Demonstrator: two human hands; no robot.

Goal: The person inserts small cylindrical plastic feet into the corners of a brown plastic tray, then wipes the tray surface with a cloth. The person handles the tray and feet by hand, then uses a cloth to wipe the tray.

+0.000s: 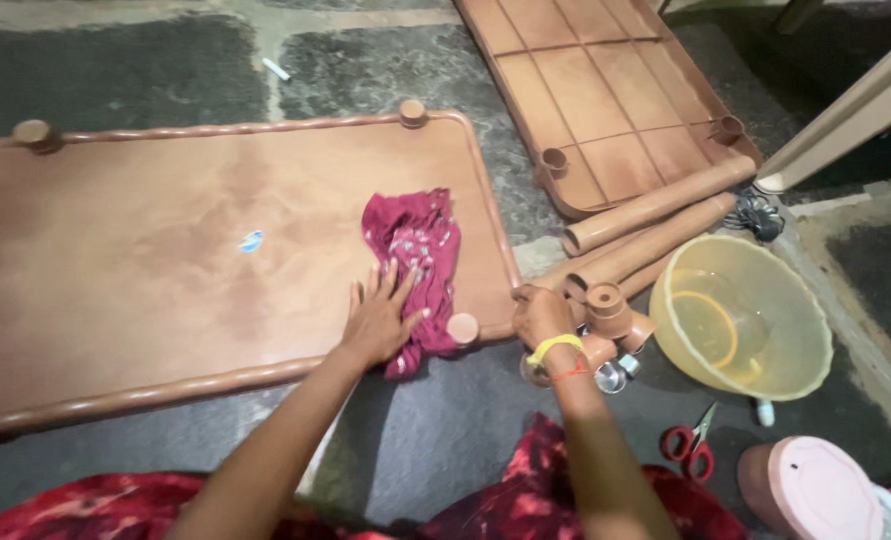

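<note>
My left hand [380,318] lies flat and open, fingers spread, pressing a crumpled maroon cloth [417,262] onto the brown plastic tabletop [145,270] that rests on the dark stone floor [435,430]; the cloth sits near the panel's right end, running from my palm toward twelve o'clock. A round brown knob [462,327] stands just beside the cloth at its four o'clock, on the panel's raised rim, and a small blue-and-white sticker [251,241] shows on the panel well off at the cloth's nine o'clock. My right hand [541,314], with a yellow band [553,346] and a red thread at the wrist, is curled shut around the panel's near right corner, at three o'clock from the cloth. Just past that hand, a cluster of brown plastic connectors [610,312] and small metal caps [613,374] lies on the floor, with brown tube legs [655,225] stretching away toward two o'clock. A translucent yellow bowl [740,318] sits at three o'clock from the connectors. A second brown ribbed panel [605,95] lies at one o'clock from the cloth. Red-handled scissors [690,447] and a pink-lidded container [815,488] rest on the floor at five o'clock.
</note>
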